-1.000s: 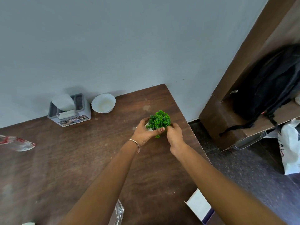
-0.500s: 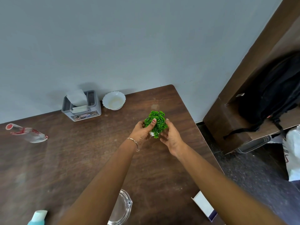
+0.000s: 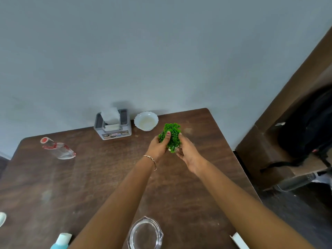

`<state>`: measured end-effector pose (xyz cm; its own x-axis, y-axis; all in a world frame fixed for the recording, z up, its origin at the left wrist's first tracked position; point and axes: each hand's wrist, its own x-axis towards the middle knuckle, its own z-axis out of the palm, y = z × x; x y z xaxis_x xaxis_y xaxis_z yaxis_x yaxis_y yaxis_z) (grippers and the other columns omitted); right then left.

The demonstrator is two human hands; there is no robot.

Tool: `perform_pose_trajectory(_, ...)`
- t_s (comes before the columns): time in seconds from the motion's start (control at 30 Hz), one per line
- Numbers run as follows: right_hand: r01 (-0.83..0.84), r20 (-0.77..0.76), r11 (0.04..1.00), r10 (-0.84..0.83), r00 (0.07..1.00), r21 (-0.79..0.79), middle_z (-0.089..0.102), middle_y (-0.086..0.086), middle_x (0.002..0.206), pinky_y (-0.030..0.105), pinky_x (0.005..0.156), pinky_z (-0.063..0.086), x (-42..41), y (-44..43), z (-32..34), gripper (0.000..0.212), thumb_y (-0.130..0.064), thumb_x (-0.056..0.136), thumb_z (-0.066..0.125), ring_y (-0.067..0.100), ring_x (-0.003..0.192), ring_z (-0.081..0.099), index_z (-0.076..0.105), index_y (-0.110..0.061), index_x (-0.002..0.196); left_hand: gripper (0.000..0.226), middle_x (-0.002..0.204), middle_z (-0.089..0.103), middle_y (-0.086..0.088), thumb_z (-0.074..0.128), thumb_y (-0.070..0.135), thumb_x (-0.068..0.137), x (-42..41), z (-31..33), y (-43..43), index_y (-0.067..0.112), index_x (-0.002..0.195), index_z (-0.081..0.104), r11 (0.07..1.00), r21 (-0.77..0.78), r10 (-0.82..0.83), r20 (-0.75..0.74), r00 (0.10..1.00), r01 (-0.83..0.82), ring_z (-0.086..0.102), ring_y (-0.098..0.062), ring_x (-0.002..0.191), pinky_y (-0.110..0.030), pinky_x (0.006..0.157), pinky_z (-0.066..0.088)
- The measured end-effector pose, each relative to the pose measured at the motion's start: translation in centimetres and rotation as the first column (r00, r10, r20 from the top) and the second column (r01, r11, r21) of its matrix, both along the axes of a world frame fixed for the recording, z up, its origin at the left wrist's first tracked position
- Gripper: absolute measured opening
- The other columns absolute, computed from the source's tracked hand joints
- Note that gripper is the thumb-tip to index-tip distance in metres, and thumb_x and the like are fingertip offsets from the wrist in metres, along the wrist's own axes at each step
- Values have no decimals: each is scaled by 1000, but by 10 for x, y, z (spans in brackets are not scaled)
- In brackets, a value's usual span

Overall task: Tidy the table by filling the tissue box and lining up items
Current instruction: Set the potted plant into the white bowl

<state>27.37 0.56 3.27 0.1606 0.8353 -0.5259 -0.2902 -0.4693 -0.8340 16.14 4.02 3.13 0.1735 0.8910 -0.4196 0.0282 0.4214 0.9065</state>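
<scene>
Beyond the fingertips (image 3: 168, 133), the white bowl (image 3: 146, 120) and tissue box (image 3: 112, 124) block the wall side; bare table (image 3: 107, 177) lies open below the wrists.

Green plant (image 3: 172, 134), white bowl (image 3: 146, 120), grey tissue box (image 3: 115, 130).

Head view looks down across table (image 3: 89, 177), near hands

Left hand (image 3: 158, 145) and right hand (image 3: 186, 150) cup small green plant (image 3: 170, 134) above table (image 3: 89, 177), near white bowl (image 3: 146, 120).
</scene>
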Motion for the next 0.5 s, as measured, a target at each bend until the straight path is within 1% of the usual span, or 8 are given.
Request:
perform_pose_trajectory(0.03,-22,18,1000,22,1000,18,62,-7,94,31,97,42,-7,9,5,29,-43,98,41,6,83,57,53,-24,117,57,113,68,-11,59,50,85,-8,5,8,5,121,55,1000,19,4,0,1000,-4,66,-25,100,-33,80,52)
perform_pose_trajectory(0.1,-77,65,996,74,995,46,62,-2,115,32,98,42,-21,29,13,32,-44,98,42,11,105,57,53,-25,121,49,110,67,-10,56,46,88,-24,15,22,8,120,56,998,46,34,-3,999,-34,65,-24,98,-33,79,52)
perform_pose_trajectory(0.13,-103,85,993,98,992,52,60,-1,122,33,98,43,-27,40,17,33,-44,97,43,14,113,55,52,-25,122,52,110,67,-10,55,49,88,-31,19,30,9,121,55,997,59,53,-20,998,-52,66,-24,98,-32,78,53)
perform_pose_trajectory(0.23,-169,108,984,162,981,57,58,1,128,33,97,44,-45,69,28,35,-43,98,43,16,116,53,49,-23,126,66,114,66,-11,53,62,82,-48,26,56,10,123,53,989,112,107,-111,988,-95,65,-27,97,-38,80,55)
perform_pose_trajectory(0.3,-208,121,977,201,972,50,56,0,129,33,95,44,-54,89,33,37,-43,98,42,17,117,52,47,-23,129,76,121,64,-12,51,70,74,-58,22,80,13,124,53,986,114,134,-137,982,-119,62,-30,110,-48,95,50)
perform_pose_trajectory(0.33,-223,133,974,215,967,48,55,-1,128,33,94,43,-56,96,35,37,-43,98,42,17,118,51,47,-23,129,74,124,62,-13,50,70,76,-61,23,88,13,125,52,987,102,136,-135,981,-122,60,-30,113,-49,99,48)
perform_pose_trajectory(0.43,-266,193,963,256,947,33,52,-2,126,34,96,43,-59,122,37,39,-44,99,40,17,121,50,46,-23,131,45,130,57,-14,45,43,95,-67,26,111,10,126,49,988,26,153,-16,988,-153,57,-29,118,-45,98,49)
perform_pose_trajectory(0.5,-296,217,955,288,933,5,52,-1,129,35,97,44,-59,137,35,42,-45,98,40,18,122,50,45,-22,133,37,131,56,-14,42,35,98,-70,21,127,11,126,48,985,-24,170,31,985,-170,56,-27,117,-42,96,48)
